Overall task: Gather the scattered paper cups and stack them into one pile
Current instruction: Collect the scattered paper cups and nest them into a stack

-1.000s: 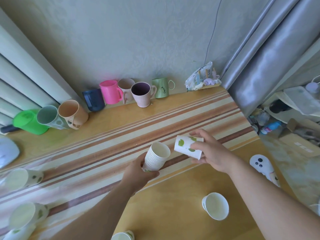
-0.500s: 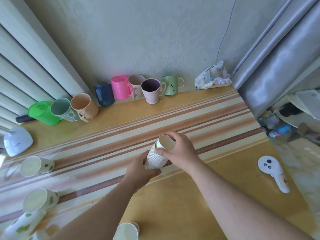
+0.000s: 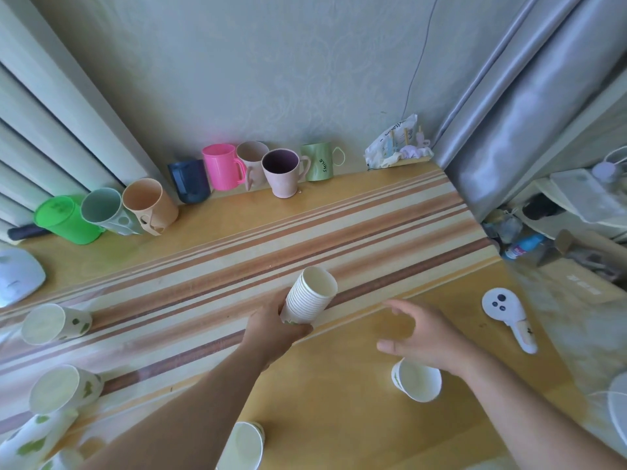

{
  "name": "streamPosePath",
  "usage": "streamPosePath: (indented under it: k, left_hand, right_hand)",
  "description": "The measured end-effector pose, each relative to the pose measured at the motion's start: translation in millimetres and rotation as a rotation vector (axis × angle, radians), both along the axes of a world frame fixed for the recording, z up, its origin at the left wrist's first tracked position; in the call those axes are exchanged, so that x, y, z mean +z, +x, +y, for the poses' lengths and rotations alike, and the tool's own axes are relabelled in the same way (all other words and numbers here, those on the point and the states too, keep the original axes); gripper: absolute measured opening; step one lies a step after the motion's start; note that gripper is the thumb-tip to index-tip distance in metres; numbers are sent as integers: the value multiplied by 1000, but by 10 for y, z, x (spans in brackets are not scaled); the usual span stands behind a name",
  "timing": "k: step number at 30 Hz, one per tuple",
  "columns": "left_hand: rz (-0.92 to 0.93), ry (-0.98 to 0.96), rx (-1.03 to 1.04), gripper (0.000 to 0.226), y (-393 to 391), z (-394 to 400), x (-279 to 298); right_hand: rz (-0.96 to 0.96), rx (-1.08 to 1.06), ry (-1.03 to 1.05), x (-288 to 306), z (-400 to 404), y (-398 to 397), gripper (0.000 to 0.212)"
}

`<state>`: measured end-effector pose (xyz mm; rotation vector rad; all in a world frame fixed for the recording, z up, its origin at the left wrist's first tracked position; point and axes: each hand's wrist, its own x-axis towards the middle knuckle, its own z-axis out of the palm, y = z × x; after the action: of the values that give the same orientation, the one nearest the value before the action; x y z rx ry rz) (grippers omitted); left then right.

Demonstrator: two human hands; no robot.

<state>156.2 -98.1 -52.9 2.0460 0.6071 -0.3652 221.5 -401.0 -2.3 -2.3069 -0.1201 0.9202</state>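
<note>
The left hand (image 3: 274,330) clamps the stack (image 3: 310,296) above the table (image 3: 322,412). The right hand (image 3: 429,337), fingers apart and empty, hovers just over a loose cup (image 3: 417,381) — lying on its side, mouth toward the camera — nearest target.

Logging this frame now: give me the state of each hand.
Left hand: closed around the tall stack of white paper cups.
Right hand: open, empty, fingers spread above a single white paper cup.

Tilted white cup stack (image 3: 310,296); scattered single cups (image 3: 416,381)
</note>
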Motion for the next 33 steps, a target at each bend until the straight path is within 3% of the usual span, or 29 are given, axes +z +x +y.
streamPosePath:
  k: [6,13,18,22,27,31,33]
  left_hand:
    - [-9,-18,-61,89,2,-150,-22]
    - [10,-20,-104,87,-38,-212,-49]
    - [1,-26,-92,87,-133,-168,-64]
    - [-5,-20,-33,88,-260,-9,-21]
    - [-41,28,59,85,-414,282,34]
    - [-28,36,110,83,-530,469,31]
    - [-22,26,135,83,-595,534,24]
  right_hand:
    - [136,131,-153,-260,-713,-682,124]
    - [-111,-35,23,-506,-488,-862,84]
    - [-108,-381,142,-284,-62,-565,79]
    - [-60,-584,411,25,491,-193,67]
    - [-65,-554,639,274,1193,66,64]
    - [-110,-382,591,276,1619,-10,49]
    - [-133,-282,520,193,1793,-95,54]
